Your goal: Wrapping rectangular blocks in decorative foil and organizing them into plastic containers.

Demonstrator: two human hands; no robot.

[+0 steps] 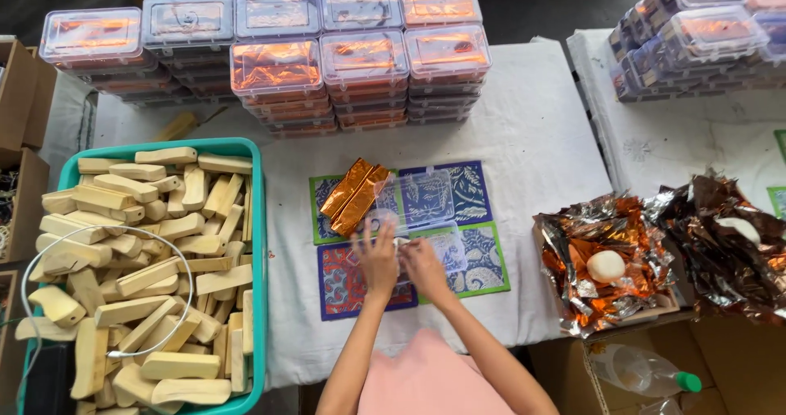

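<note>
My left hand (377,261) and my right hand (423,268) meet at the middle of the table over a clear plastic box (426,218) with its lid swung open. Both hands touch the box's near part; what the fingers hold is too small to tell. A folded piece of orange foil (354,194) lies just beyond my left hand, partly over the box. The box rests on patterned mats (475,194) in blue, green and red on the white tablecloth (532,137).
A teal crate (259,243) full of pale wooden pieces stands at the left. Stacks of closed clear boxes (360,63) with orange foil inside line the back and far right. Crumpled foil sheets (622,259) fill a box at the right. A plastic bottle (639,370) lies below.
</note>
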